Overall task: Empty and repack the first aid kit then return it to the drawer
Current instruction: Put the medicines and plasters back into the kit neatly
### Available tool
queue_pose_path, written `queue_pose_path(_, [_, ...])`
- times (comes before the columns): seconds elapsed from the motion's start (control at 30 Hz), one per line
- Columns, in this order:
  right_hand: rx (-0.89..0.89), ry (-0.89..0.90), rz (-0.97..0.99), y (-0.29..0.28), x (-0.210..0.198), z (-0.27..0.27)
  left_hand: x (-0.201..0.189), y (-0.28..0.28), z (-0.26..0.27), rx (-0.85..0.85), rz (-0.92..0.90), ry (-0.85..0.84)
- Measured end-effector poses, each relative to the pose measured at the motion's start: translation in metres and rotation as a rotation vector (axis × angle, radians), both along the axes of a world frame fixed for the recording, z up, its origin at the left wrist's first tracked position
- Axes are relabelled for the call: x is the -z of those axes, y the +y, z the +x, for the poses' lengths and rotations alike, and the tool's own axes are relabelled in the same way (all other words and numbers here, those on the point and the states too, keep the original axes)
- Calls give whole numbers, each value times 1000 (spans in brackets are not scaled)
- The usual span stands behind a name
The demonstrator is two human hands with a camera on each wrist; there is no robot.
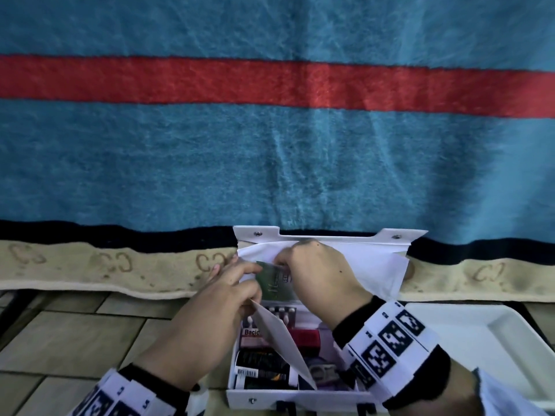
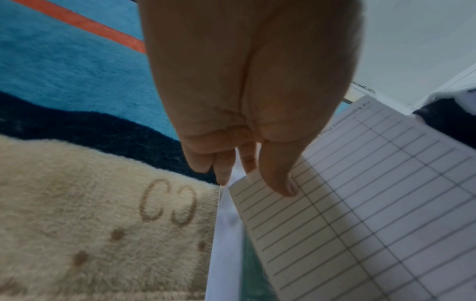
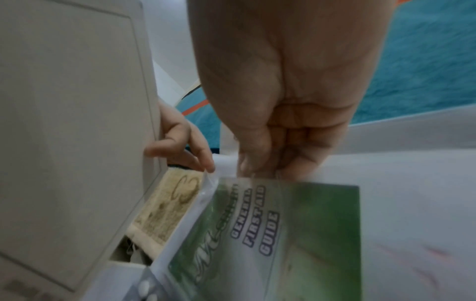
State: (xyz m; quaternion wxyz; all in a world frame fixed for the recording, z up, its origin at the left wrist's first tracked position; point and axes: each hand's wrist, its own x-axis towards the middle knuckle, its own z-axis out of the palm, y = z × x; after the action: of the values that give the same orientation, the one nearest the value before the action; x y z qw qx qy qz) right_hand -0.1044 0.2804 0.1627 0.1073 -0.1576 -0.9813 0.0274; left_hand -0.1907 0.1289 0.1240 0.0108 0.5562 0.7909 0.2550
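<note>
The white first aid kit (image 1: 300,397) lies open on the tiled floor, its lid (image 1: 375,265) leaning back on a blanket. My right hand (image 1: 282,261) pinches the top edge of a green booklet (image 1: 276,285) in front of the lid; the right wrist view shows "General First Aid Guide" (image 3: 283,234) on it under clear plastic, below that hand (image 3: 260,173). My left hand (image 1: 240,283) pinches a stiff ruled sheet (image 1: 282,340) that stands tilted over the kit. The thumb of that hand (image 2: 257,183) lies on the ruled sheet (image 2: 360,203).
Inside the kit lie a blister pack (image 1: 279,313), a Bacitracin box (image 1: 252,334), a red item (image 1: 306,337), a black bottle (image 1: 261,367) and scissors (image 1: 322,370). A white tray (image 1: 480,340) sits to the right. The blue, red-striped blanket (image 1: 270,145) fills the far side.
</note>
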Motion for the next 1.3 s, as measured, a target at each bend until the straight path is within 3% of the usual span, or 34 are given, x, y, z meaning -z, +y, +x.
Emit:
queue_pose_path(0.13, [34,250,-227,9,-1,13,-4,3,4,-58,49,-30])
queue_pose_path(0.23, [44,510,-615,12,-11,38,-11,9,12,-149,126,-102])
queue_pose_path(0.27, [-3,527,-799,12,-16,48,-12,11,13,-176,138,-113])
queue_pose_path(0.33, [-116,391,-1048,8,-19,66,-13,16,14,-220,139,-89])
queue_pose_path(0.4, [-149,239,-966,5,-12,73,-13,20,16,-251,117,-23])
queue_pose_path(0.47, [-104,217,-713,8,1,73,-16,23,18,-270,108,-5])
queue_pose_path(0.5, [-57,247,-689,13,8,72,-18,24,19,-273,112,-16])
queue_pose_path(0.63, [110,554,-857,47,19,71,-25,19,10,-184,102,-60])
queue_pose_path(0.77, [94,836,-986,67,3,69,-15,18,6,-144,-23,94])
queue_pose_path(0.83, [66,883,-1025,74,-4,68,-10,19,10,-167,-63,169])
queue_pose_path(0.93, [63,736,-807,85,-10,73,-8,20,14,-193,-68,204])
queue_pose_path(1.13, [142,359,-32,90,-22,88,-8,23,15,-205,-71,202])
queue_pose_path(1.3, [117,46,270,63,-48,82,-9,25,15,-209,-92,208])
